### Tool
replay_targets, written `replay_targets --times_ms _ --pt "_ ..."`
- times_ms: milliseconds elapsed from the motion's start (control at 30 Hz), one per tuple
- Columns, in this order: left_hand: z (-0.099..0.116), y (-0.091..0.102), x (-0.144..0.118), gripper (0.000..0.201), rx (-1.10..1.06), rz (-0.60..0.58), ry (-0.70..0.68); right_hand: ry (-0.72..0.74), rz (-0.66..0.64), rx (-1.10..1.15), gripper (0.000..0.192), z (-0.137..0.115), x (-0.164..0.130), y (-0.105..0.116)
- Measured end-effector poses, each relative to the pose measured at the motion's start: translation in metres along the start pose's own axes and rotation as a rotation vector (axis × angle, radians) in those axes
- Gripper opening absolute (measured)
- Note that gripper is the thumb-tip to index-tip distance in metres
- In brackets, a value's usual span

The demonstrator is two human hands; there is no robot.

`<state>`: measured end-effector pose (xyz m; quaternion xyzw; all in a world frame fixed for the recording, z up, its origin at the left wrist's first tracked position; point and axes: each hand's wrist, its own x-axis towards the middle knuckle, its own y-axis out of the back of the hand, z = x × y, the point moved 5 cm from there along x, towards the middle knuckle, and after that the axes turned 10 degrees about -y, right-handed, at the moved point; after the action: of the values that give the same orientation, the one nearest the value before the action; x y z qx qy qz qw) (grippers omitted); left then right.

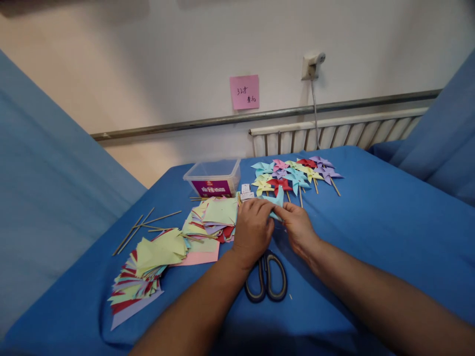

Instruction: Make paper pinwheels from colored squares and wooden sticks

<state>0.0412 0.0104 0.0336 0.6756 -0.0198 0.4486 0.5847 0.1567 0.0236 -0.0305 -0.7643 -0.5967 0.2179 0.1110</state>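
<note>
My left hand [253,228] and my right hand [298,226] meet over the blue table cover [371,217], both pinching a light blue folded paper piece [276,201]. Just behind it lies a cluster of finished paper pinwheels [295,175] on wooden sticks, in blue, yellow, red, pink and purple. Black-handled scissors [266,279] lie under my left wrist. A stack of coloured paper squares [213,220] sits left of my left hand.
A second fanned pile of coloured paper [143,274] lies at the front left. Loose wooden sticks [144,227] are behind it. A clear plastic box [214,177] with a purple label stands at the back. On the wall hang a pink note [244,92] and a radiator [334,132].
</note>
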Motion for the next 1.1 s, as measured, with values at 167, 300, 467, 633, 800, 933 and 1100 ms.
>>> replay_targets --times_ms 167,300,467,633,800,933,1100 --pt "-0.001 0.001 0.0 0.028 0.07 -0.001 0.008 -0.024 -0.07 0.009 0.03 -0.003 -0.005 -0.004" --pt "-0.008 0.004 -0.003 0.024 0.002 0.049 0.076 -0.023 -0.034 0.014 0.032 -0.007 -0.005 0.001" --pt "-0.032 -0.002 -0.01 0.017 -0.35 0.138 0.384 0.021 -0.094 -0.14 0.049 -0.01 -0.004 -0.002" --pt "-0.054 -0.012 -0.019 0.011 -0.685 0.234 0.695 0.204 -0.178 -0.442 0.046 -0.022 -0.01 -0.011" --pt "-0.071 -0.016 -0.024 0.023 -1.033 0.412 0.929 0.349 -0.119 -0.603 0.028 -0.021 -0.009 -0.008" --pt "-0.081 -0.009 -0.025 0.029 -1.251 0.633 1.037 0.337 -0.108 -0.872 0.021 -0.006 -0.005 -0.011" --pt "-0.093 -0.002 -0.028 0.026 -1.289 0.811 1.095 0.344 -0.167 -1.313 0.018 0.008 -0.017 -0.046"
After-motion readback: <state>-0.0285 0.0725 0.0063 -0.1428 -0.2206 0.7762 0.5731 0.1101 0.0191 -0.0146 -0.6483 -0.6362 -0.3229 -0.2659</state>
